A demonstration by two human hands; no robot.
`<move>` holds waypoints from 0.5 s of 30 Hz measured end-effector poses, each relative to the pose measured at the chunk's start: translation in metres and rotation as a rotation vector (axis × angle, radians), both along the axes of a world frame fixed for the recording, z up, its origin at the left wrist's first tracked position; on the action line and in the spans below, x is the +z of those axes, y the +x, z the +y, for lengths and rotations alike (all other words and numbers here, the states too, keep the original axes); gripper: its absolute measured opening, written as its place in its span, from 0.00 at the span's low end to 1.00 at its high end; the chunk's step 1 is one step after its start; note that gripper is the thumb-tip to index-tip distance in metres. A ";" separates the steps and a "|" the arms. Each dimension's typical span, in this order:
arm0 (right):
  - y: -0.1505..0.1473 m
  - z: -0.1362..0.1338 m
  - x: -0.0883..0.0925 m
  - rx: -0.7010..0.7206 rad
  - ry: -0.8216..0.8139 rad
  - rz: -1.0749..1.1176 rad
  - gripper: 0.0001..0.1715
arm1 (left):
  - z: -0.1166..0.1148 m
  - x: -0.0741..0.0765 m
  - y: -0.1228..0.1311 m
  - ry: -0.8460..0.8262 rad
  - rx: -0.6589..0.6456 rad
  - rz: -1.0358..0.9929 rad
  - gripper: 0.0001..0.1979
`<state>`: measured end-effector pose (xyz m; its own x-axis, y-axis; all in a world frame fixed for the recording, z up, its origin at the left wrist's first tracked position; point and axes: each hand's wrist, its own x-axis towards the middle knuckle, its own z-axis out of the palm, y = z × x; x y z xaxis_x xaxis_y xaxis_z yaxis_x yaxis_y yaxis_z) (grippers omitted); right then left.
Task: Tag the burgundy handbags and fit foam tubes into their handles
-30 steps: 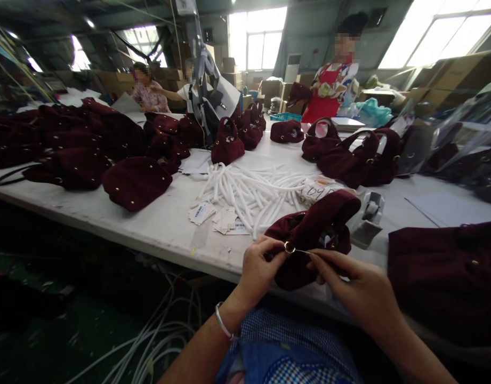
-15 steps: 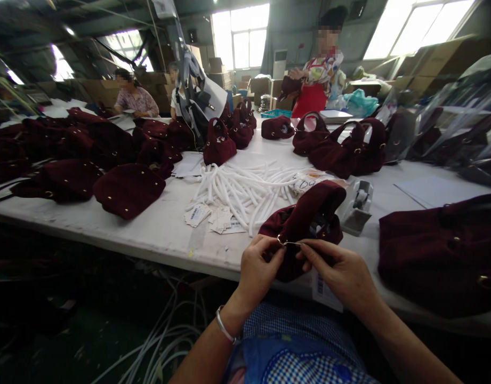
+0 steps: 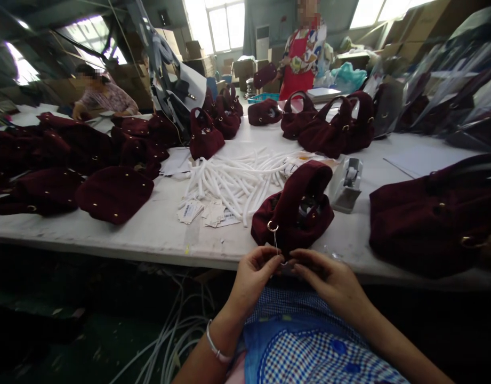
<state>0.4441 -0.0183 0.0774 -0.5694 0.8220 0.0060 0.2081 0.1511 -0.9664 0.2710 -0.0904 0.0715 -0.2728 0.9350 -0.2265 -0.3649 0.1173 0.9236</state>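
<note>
Since my left hand (image 3: 255, 272) and right hand (image 3: 329, 277) dropped from the ring (image 3: 272, 226) to the bag's (image 3: 297, 210) 6 o'clock, both pinch the thread (image 3: 275, 243) now strung through it.

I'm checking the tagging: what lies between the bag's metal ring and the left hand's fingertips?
In the head view, a thin string runs from the ring on the burgundy bag down to the left hand, pinched there.

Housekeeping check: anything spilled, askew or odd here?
Nothing looks damaged. White tubes sprawl in a loose heap on the table, paper tags lie scattered beside them, and more tubing trails across the floor below. Left hand pinches a thread off the bag.
</note>
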 end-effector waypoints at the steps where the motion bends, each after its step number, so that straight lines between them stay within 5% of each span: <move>1: -0.003 0.000 -0.002 -0.009 0.004 0.018 0.19 | 0.001 -0.002 0.000 0.006 0.006 0.047 0.14; 8: -0.016 -0.007 -0.016 -0.092 0.421 -0.079 0.14 | -0.007 -0.016 -0.002 0.199 0.261 0.743 0.08; 15: -0.028 -0.015 -0.020 -0.015 0.369 -0.018 0.21 | -0.006 -0.030 -0.007 0.120 0.282 0.438 0.09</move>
